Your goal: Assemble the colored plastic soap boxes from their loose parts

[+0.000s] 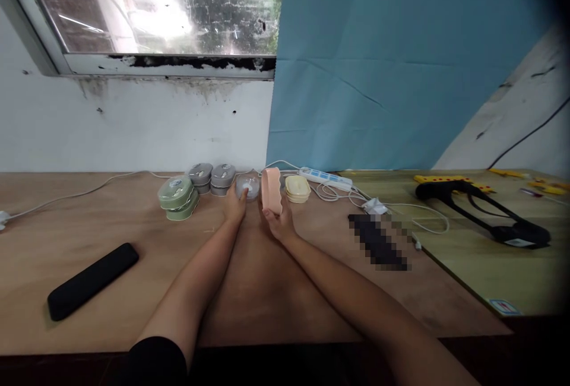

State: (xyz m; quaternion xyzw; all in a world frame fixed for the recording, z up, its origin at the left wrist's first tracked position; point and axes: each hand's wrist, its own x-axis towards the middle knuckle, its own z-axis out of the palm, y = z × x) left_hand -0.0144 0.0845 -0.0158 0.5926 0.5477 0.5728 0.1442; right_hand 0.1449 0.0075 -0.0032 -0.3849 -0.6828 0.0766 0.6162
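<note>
My left hand (236, 200) is closed at the left side of a clear plastic cover (250, 190), thumb on its front, with something small and white showing through. A peach-coloured plastic box part (270, 190) with a wavy edge is tipped on its side in my right hand (282, 222), fingers wrapped round its lower end. Left of my left hand stand two grey lidded boxes (223, 177) and stacked green boxes (178, 196). Just beyond my right hand is a cream-coloured stack of boxes (297, 189).
A white power strip (326, 179) with tangled cables lies at the back. A black elongated case (92, 281) rests on the left of the brown tabletop (249, 309). On the right are a blurred-out dark object (378, 243) and a black frame-like strap (485, 214).
</note>
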